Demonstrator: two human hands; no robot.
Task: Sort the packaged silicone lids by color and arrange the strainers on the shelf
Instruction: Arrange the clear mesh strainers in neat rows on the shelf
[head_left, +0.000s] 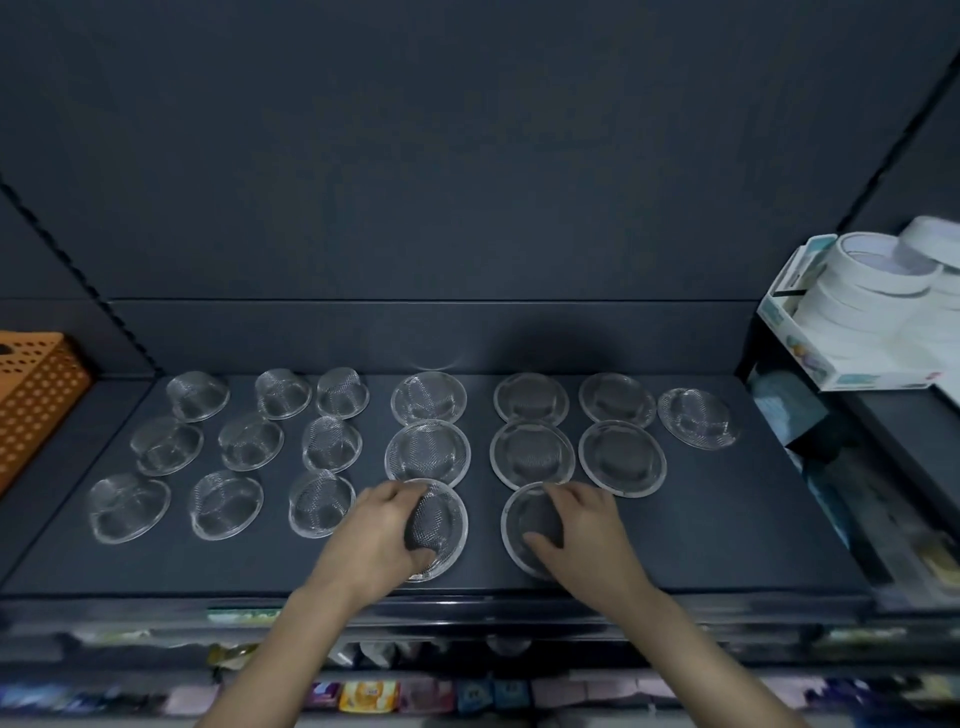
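Several round metal mesh strainers lie in rows on a dark shelf (701, 530). Small deep ones fill the left part, such as one strainer (129, 506) at the front left. Wider flat-rimmed ones fill the middle and right, for example one (622, 457). My left hand (382, 535) grips the mesh dome of a front-row strainer (448, 525). Over the neighbouring front strainer (514, 535), my right hand (584, 530) has its fingers around the dome. Both of these strainers rest on the shelf. No packaged silicone lids can be made out.
An orange perforated basket (31, 400) stands at the left edge. At the right, a box of white round rings (872, 317) sits on a higher shelf. Blurred packaged goods (363, 696) line the lower shelves below the front edge.
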